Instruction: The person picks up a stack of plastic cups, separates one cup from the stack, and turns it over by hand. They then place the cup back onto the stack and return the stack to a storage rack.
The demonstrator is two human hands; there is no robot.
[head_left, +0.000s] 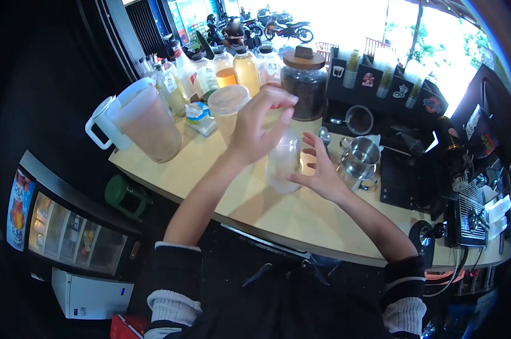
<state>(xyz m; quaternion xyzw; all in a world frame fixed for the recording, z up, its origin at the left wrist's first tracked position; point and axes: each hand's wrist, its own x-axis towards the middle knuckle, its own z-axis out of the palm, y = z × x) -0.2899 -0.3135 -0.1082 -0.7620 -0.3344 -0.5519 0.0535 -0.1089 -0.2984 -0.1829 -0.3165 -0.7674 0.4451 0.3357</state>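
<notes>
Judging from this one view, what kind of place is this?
Probably a small café or drinks stall: an espresso machine stands at the right, stacked cups fill a dark rack, and bottles of coloured liquid line the counter.

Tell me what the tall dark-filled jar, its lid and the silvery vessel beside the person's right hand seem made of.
Jar: clear glass or plastic, glossy, as its dark contents show through. Lid: probably wood, given its warm brown colour. Silvery vessel: polished metal, likely steel, with bright reflections.
</notes>
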